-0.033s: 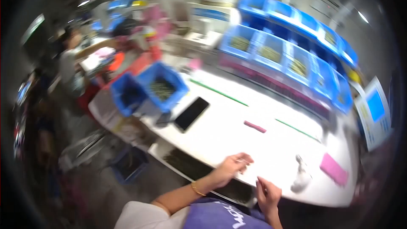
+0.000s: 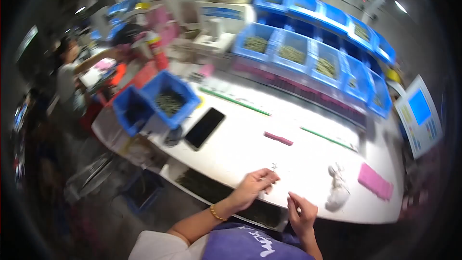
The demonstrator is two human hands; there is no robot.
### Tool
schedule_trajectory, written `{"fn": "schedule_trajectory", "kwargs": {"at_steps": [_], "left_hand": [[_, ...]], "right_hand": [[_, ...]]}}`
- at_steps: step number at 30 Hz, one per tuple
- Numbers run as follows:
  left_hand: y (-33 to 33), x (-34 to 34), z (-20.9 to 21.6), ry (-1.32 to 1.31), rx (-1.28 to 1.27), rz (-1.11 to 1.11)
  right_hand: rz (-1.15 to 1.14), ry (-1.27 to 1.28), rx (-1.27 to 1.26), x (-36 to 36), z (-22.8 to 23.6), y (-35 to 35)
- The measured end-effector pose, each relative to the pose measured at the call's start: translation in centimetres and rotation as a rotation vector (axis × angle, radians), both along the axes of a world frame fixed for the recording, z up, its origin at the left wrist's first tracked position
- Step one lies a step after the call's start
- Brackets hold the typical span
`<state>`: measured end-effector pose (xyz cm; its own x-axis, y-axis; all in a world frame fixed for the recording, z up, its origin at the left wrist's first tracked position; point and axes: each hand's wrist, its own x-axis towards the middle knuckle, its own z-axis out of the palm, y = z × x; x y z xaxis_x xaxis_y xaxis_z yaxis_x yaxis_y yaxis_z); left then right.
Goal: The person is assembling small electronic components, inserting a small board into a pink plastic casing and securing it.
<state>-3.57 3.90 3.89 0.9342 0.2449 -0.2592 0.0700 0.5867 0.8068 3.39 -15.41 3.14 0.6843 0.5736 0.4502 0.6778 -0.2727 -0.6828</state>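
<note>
My left hand (image 2: 254, 188), with a gold-coloured bracelet on its wrist, is over the near edge of the white table (image 2: 240, 149). Its fingers are curled together in a pinch. Small pale bits (image 2: 274, 166) show just beyond its fingertips; whether the hand touches them I cannot tell. Close by on the right, my right hand (image 2: 303, 213) has thumb and forefinger drawn together. Anything held in either hand is too small to make out. A dark pink bar (image 2: 278, 138) lies farther in, and a white crumpled bundle (image 2: 338, 188) sits right of my right hand.
Blue bins (image 2: 291, 54) of small parts stand in tiers at the back. Two blue bins (image 2: 185, 86) are at the left, beside a black phone (image 2: 205, 129). Green strips (image 2: 236, 101) and a pink pad (image 2: 375, 181) lie on the table. A person (image 2: 67, 77) sits far left.
The whole view has shifted slightly, so the scene sits farther left and higher, and it looks less blurred. Both hands keep nearly the same pose over the table edge.
</note>
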Motion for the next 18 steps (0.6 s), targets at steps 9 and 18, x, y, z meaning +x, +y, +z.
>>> {"fn": "schedule_trajectory", "kwargs": {"at_steps": [9,18], "left_hand": [[-2.4,3.9,0.3,-0.006,0.074,-0.084],[-0.2,6.4,0.4,0.081,0.216,-0.039]], "right_hand": [[-0.579,-0.376,-0.2,5.2,0.1,-8.4],[-0.668,-0.201,-0.142,5.7,-1.8,-10.4]]}}
